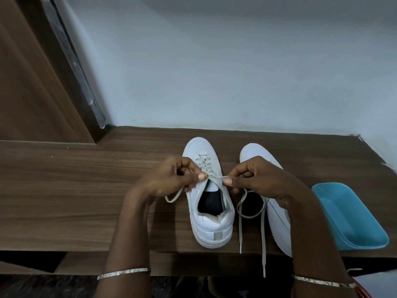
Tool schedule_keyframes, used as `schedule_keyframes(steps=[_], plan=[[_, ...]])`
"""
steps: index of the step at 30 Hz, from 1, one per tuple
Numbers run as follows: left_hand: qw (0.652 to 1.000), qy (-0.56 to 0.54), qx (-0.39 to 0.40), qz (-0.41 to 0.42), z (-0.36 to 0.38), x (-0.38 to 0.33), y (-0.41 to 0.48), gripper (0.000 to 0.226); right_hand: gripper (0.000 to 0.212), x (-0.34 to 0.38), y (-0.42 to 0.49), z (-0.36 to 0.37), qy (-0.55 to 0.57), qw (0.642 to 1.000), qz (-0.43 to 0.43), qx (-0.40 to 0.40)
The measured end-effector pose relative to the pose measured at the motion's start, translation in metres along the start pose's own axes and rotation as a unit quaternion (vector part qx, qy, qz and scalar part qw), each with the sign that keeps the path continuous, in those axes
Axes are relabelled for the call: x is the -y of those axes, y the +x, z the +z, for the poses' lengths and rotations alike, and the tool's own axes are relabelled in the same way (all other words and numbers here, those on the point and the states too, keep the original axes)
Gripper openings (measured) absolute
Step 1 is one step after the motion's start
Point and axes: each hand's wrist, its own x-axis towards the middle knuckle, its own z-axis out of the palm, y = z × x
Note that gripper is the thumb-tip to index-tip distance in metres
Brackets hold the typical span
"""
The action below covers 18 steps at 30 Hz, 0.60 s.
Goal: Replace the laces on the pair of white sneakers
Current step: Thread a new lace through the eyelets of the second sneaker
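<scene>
Two white sneakers stand side by side on the wooden shelf, toes pointing at the wall. The left sneaker carries a pale grey lace threaded through its eyelets. My left hand pinches one end of that lace at the shoe's top; a loop of it hangs out below the hand. My right hand pinches the other end over the tongue, and its long tails dangle past the shelf's front edge. The right sneaker is partly hidden under my right hand and forearm.
A teal plastic tray sits at the shelf's right end, close to the right sneaker. A pale wall rises behind the shoes, and a brown wooden panel stands at the left. Bangles circle both wrists.
</scene>
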Motion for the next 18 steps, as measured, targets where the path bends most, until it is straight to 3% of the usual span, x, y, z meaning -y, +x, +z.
schedule_keyframes(steps=[7,14,18], plan=[[0.999,-0.019,-0.028,-0.005,0.006,-0.004,0.002,0.028,0.020,0.000,0.002,0.003,0.105,0.994,-0.018,-0.013],[0.995,-0.065,-0.040,-0.067,0.009,-0.005,0.003,0.031,0.021,0.003,0.014,0.020,0.340,0.936,0.028,-0.085],[0.993,-0.053,-0.056,-0.086,0.004,-0.002,-0.001,0.031,0.018,-0.004,0.011,0.020,0.323,0.937,0.061,-0.116]])
